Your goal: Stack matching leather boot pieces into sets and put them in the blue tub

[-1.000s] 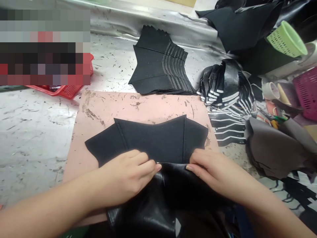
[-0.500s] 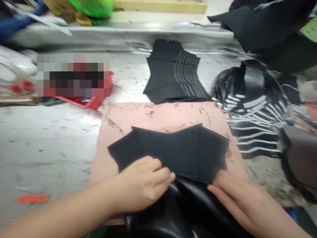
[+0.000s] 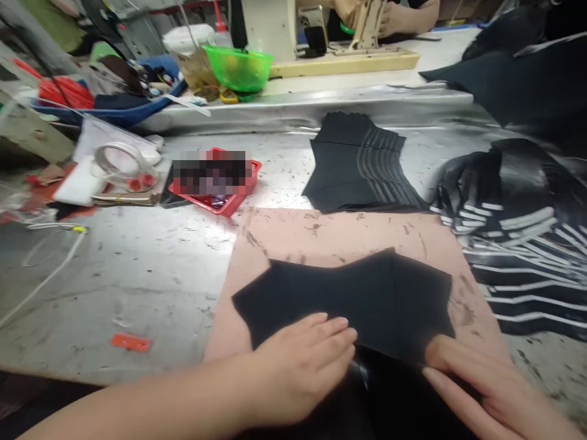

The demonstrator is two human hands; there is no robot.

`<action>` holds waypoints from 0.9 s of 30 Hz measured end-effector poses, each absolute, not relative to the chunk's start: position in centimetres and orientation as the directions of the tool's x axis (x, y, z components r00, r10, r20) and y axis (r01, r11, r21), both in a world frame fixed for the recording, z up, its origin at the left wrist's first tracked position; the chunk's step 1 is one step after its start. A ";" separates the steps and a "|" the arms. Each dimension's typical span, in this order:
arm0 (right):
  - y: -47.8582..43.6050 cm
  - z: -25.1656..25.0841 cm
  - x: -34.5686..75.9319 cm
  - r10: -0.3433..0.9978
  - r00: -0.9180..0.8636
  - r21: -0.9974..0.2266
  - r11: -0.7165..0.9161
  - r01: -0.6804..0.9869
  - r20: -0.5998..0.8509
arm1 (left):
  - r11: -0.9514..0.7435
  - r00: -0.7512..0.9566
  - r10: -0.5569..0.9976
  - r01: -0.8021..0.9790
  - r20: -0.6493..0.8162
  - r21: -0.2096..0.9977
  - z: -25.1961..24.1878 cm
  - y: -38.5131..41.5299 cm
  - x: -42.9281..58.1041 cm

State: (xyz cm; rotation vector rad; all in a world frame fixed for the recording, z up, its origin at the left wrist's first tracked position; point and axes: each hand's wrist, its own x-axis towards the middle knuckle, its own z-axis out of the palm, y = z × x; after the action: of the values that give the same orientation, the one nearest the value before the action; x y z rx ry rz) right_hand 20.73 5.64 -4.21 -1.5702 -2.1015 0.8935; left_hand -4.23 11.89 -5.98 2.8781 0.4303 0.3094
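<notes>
A matte black fabric panel [image 3: 353, 299] with pointed corners lies on a pink board [image 3: 293, 235]. Along its near edge it meets a glossy black piece [image 3: 389, 394], which hangs toward me. My left hand [image 3: 307, 366] rests flat over this join, left of its middle, with the fingers stretched out. At the right end of the join, my right hand [image 3: 481, 379] pinches the edge between thumb and curled fingers. Both hands cover parts of the join.
Beyond the board lies a stack of black panels [image 3: 342, 165]. White-striped black pieces [image 3: 527, 281] are at right. A red basket [image 3: 233, 198], tape roll [image 3: 117, 159] and orange tag [image 3: 131, 342] sit left. Behind are a green bowl [image 3: 241, 70] and a co-worker's hand [image 3: 408, 18].
My left hand has gone from curled, pinching fingers to lying flat on the join. The right hand keeps its pinch. The view has shifted, showing more of the background and left side.
</notes>
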 end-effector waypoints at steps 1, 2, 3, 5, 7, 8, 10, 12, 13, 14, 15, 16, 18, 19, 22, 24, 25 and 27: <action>5.5 -4.0 20.7 0.951 -0.301 -0.656 0.186 0.732 -0.067 | -0.934 0.929 0.312 0.262 0.199 0.241 -6.1 11.7 -4.2; 5.4 -3.9 20.6 0.956 -0.289 -0.635 0.190 0.749 -0.055 | -0.937 0.927 0.308 0.255 0.217 0.239 -6.2 11.7 -4.1; 5.2 -4.0 20.6 0.959 -0.280 -0.615 0.195 0.764 -0.045 | -0.941 0.928 0.296 0.242 0.228 0.235 -6.3 11.8 -4.0; 4.9 -4.3 20.6 0.963 -0.267 -0.569 0.205 0.797 -0.026 | -0.950 0.934 0.268 0.215 0.238 0.226 -6.7 12.2 -3.8; 4.7 -4.7 20.8 0.973 -0.230 -0.509 0.194 0.839 -0.008 | -0.954 0.938 0.249 0.194 0.243 0.228 -7.0 12.5 -3.6; 4.6 -4.9 20.9 0.978 -0.206 -0.484 0.181 0.856 0.001 | -0.954 0.937 0.248 0.191 0.245 0.232 -7.1 12.6 -3.6; 4.5 -5.1 21.1 0.986 -0.164 -0.463 0.151 0.874 0.012 | -0.951 0.936 0.258 0.201 0.239 0.235 -7.1 12.7 -3.5; 4.7 -5.1 21.2 0.990 -0.139 -0.470 0.124 0.874 0.002 | -0.949 0.938 0.271 0.222 0.218 0.223 -7.0 12.7 -3.4; 4.8 -5.1 21.2 0.991 -0.131 -0.477 0.113 0.872 -0.005 | -0.950 0.941 0.273 0.231 0.202 0.209 -6.9 12.7 -3.3; 4.9 -5.1 21.2 0.992 -0.123 -0.482 0.102 0.870 -0.013 | -0.953 0.944 0.271 0.236 0.188 0.191 -6.8 12.7 -3.2; 5.0 -5.1 21.3 0.993 -0.117 -0.487 0.092 0.869 -0.022 | -0.955 0.947 0.269 0.239 0.177 0.175 -6.7 12.7 -3.0; 5.1 -5.1 21.3 0.993 -0.113 -0.490 0.083 0.868 -0.031 | -0.958 0.949 0.266 0.239 0.172 0.159 -6.6 12.8 -2.9; 5.4 -5.1 21.4 0.993 -0.109 -0.492 0.068 0.868 -0.055 | -0.963 0.954 0.254 0.234 0.161 0.136 -6.4 12.9 -2.6; 5.5 -5.0 21.4 0.992 -0.108 -0.492 0.060 0.869 -0.071 | -0.965 0.956 0.248 0.229 0.156 0.127 -6.3 13.0 -2.4; 5.8 -4.9 21.5 0.987 -0.109 -0.488 0.036 0.872 -0.122 | -0.973 0.966 0.219 0.207 0.134 0.099 -6.1 13.3 -1.9; 5.9 -4.8 21.4 0.984 -0.109 -0.482 0.028 0.875 -0.142 | -0.979 0.976 0.194 0.187 0.099 0.079 -6.0 13.6 -1.5; 6.0 -4.7 21.4 0.984 -0.110 -0.481 0.028 0.876 -0.143 | -0.983 0.981 0.177 0.171 0.078 0.072 -6.0 13.7 -1.2; 6.1 -4.6 21.4 0.985 -0.109 -0.482 0.029 0.876 -0.138 | -0.987 0.988 0.152 0.150 0.035 0.062 -5.7 14.0 -0.4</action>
State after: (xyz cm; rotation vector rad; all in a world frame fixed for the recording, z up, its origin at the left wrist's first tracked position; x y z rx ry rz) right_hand 21.36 6.08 -4.62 -1.9230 -2.0707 0.6770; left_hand -0.40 13.97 -5.75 3.0725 0.2332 0.0604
